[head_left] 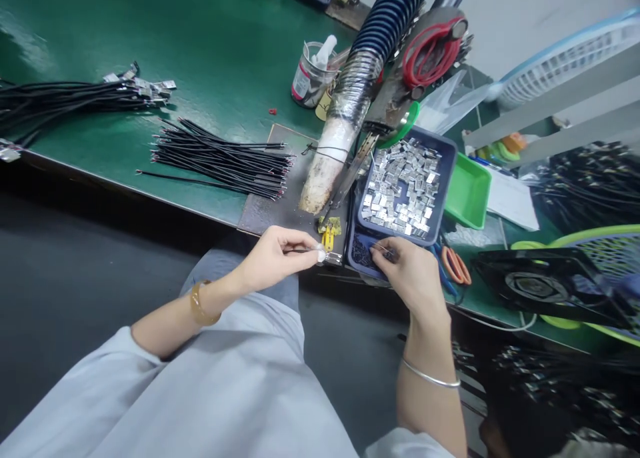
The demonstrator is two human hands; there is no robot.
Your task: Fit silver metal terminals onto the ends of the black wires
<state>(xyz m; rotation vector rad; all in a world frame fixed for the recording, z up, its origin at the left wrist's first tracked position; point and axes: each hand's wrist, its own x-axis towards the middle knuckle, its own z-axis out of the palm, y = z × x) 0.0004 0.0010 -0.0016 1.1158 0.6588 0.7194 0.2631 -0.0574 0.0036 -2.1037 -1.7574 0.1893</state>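
Observation:
My left hand [280, 258] is closed in a pinch on what looks like a thin black cable, mostly hidden by the fingers. White covering shows at its fingertips. Just beyond them sits a shiny metal connector [333, 259], beside a small yellow fixture [329, 237] at the table edge. Over a small blue bin [354, 263] of tiny dark parts, my right hand [413, 271] pinches something thin that I cannot make out. Directly behind that bin, a larger blue-grey tray [449, 168] holds many loose metal connector shells [400, 185].
Cut black cables [220, 158] lie on the green table [215, 38], with finished-looking cable bundles [85, 98] farther left. A ribbed hose [385, 31] reaches down near the hands. Orange-handled scissors [456, 266], a green tray [469, 191] and a black fan [545, 285] stand right.

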